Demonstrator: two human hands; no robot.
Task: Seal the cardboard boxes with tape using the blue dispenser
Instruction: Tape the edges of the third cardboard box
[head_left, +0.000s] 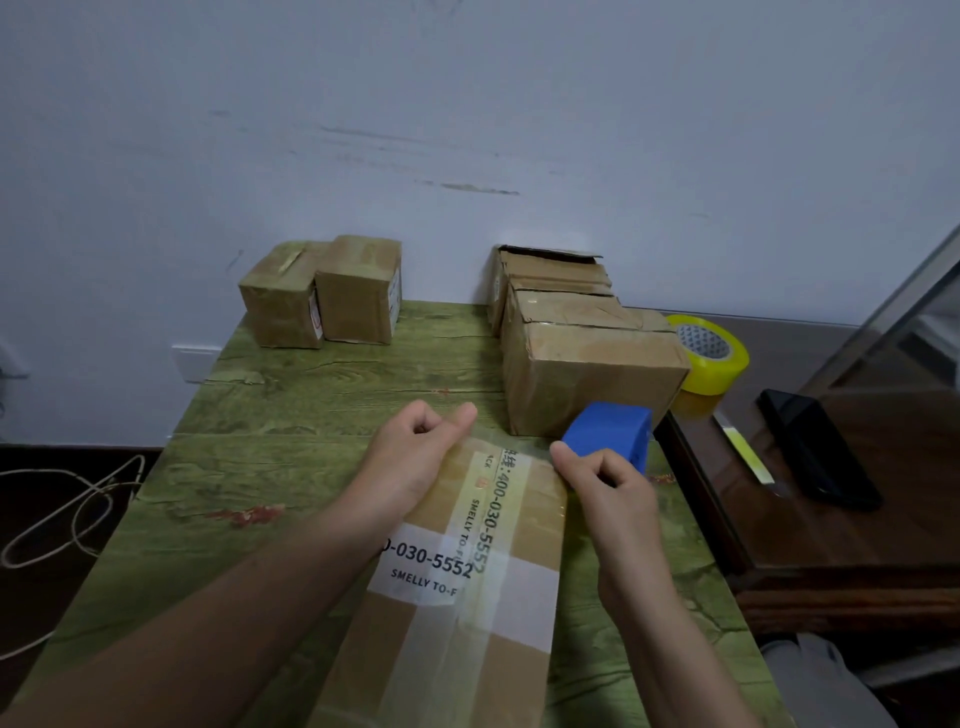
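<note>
The long brown cardboard box with white printed tape across its top lies lengthwise in front of me on the green wood-grain table, and everything else I place from it. At its far left corner my left hand is curled into a loose fist with nothing visible inside it, the thumb stretched out along the far edge. At its far right corner my right hand is curled too, thumb tip on the edge; whether the fingers also grip anything I cannot tell. The blue plastic tape dispenser sits just beyond that hand, off the box's far right corner. I judge I am pressing the tape end down over the far edge, so I should rub firmly outward from the seam with both thumbs, chase out wrinkles, and fold the tail flat down the end face before reaching for the next box. Beyond the far end on the right stand the larger unsealed cardboard boxes, a yellow tape roll behind them. Far beyond on the left, two small boxes sit against the wall.
</note>
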